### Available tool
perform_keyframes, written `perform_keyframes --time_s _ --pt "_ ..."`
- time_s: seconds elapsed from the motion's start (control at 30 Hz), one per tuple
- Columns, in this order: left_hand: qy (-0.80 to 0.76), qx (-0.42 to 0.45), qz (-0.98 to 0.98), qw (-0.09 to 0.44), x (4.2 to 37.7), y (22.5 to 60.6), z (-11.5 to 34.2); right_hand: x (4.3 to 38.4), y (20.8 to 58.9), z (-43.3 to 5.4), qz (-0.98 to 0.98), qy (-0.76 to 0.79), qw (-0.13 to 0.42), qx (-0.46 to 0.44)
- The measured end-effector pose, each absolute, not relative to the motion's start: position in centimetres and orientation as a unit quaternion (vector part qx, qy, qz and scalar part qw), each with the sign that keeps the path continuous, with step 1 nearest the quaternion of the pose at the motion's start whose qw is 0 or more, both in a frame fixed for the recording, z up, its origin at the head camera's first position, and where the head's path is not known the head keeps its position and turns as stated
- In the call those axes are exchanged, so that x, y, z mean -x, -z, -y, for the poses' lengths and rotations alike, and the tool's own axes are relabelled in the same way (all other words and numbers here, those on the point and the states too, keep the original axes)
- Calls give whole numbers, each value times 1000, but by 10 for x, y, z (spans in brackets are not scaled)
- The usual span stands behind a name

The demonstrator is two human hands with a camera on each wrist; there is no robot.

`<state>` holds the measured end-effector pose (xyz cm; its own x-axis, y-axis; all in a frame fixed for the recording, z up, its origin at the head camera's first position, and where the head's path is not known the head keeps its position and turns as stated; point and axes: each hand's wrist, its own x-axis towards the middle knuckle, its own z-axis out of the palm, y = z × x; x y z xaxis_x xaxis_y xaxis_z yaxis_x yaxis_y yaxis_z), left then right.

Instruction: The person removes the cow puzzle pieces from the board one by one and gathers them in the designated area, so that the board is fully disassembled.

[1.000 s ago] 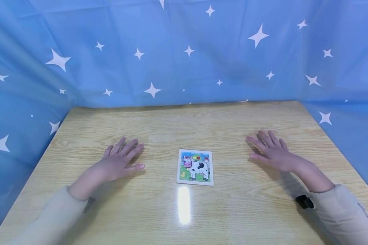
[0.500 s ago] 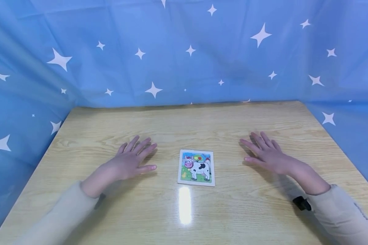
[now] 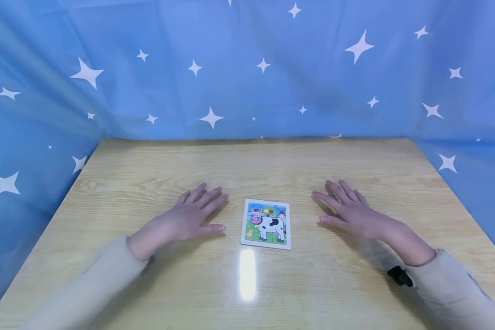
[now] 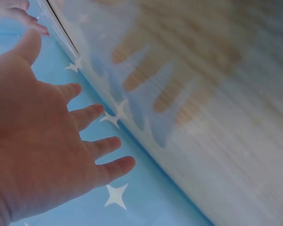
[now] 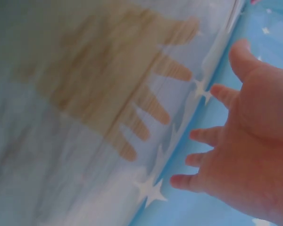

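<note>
A square cow jigsaw puzzle (image 3: 266, 224) in a white frame lies flat on the wooden table, between my two hands. To its left, my left hand (image 3: 189, 217) hovers palm down with fingers spread, its thumb tip a short way from the puzzle's edge. My right hand (image 3: 350, 211) is held likewise on the other side, somewhat farther from the puzzle. Neither hand holds anything. In the left wrist view the palm of the left hand (image 4: 47, 127) shows above the shiny tabletop; the right wrist view shows the right palm (image 5: 254, 136) the same way.
The pale wood table (image 3: 313, 293) reflects a bright strip of light (image 3: 247, 275) just in front of the puzzle. A blue cloth (image 3: 231, 91) with white stars hangs behind the table and along both sides. A small black object (image 3: 400, 276) sits at the right cuff.
My left hand has moved right, closer to the puzzle, and my right hand has shifted left toward it. The puzzle stays on the table; the head view has shifted slightly.
</note>
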<state>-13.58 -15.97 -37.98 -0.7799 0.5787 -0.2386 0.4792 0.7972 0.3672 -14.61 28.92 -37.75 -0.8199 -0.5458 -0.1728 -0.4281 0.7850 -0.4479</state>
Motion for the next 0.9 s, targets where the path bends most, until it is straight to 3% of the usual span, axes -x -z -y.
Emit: perform_keyframes --time_s 0.6,0.9 --pt "-152 -327 -913 192 139 369 131 143 369 -256 -926 167 147 304" --pt "-156 -325 -910 204 139 364 121 151 399 -259 -906 207 101 356"
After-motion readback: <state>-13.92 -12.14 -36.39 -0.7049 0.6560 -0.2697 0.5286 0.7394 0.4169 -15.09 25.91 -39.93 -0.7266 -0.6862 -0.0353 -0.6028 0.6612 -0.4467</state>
